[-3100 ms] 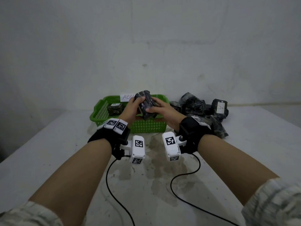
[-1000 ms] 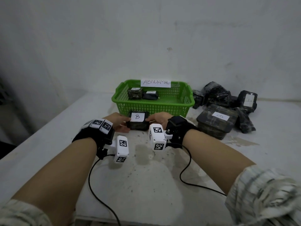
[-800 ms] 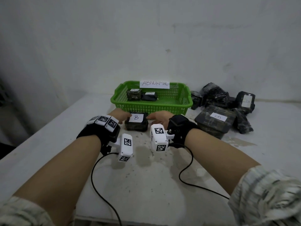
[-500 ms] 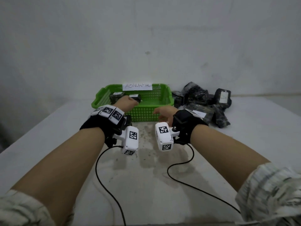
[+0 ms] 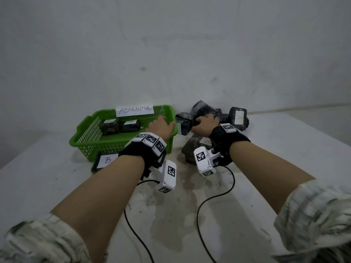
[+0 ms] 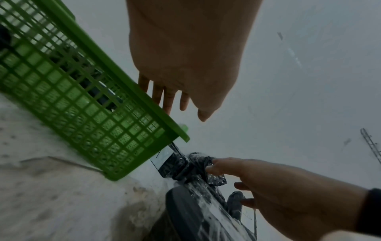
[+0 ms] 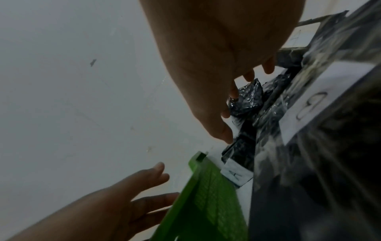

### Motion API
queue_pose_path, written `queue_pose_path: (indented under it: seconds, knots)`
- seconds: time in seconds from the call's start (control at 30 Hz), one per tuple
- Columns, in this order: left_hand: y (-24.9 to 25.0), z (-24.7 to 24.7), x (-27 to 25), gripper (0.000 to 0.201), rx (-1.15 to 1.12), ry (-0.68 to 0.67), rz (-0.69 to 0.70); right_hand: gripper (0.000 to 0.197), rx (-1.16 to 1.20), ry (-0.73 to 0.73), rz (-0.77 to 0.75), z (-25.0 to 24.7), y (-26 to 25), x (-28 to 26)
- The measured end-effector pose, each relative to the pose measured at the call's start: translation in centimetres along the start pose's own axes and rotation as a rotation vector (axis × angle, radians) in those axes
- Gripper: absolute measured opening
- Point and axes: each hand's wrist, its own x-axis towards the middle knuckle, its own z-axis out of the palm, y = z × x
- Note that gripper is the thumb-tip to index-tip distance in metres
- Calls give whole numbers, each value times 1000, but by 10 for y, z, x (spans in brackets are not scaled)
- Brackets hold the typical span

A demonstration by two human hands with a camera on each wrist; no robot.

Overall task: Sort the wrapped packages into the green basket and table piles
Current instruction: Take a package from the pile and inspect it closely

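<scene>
The green basket (image 5: 106, 146) labelled ABNORMAL holds two dark wrapped packages (image 5: 119, 126). A package labelled B (image 5: 105, 160) lies on the table in front of it. My left hand (image 5: 161, 126) hovers over the basket's right rim (image 6: 144, 99) with its fingers (image 6: 168, 97) straight and empty. My right hand (image 5: 204, 123) is in the pile of dark packages to the right. Its thumb and fingers curl onto a small crinkly black package (image 7: 247, 97), also seen as the black package (image 6: 198, 164) in the left wrist view.
The pile holds several more wrapped packages: one labelled A (image 5: 238, 117) at the back, a cube (image 5: 183, 124) beside the basket, and a flat one (image 7: 309, 106) under my right wrist. Wrist cables (image 5: 214, 196) trail over the stained table (image 5: 190, 215). A wall stands close behind.
The B package was set down in front of the basket and released. Both hands then moved forward and right; the right hand reached the pile and closed on a package.
</scene>
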Motion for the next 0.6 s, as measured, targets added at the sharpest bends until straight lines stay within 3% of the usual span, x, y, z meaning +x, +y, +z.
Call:
queue_pose_path:
  seconds: [0.23,0.33,0.6]
  knots:
    - [21,28,35,75,-52,-131,-22,68,-64,149,12,-12,15,56]
    - [21,40,45,74,13,-208,-1,71,-48,205,-9,-13,19,78]
    - [24,47,56,72,33,-250,-36,82,-159,40,-54,-17,23,114]
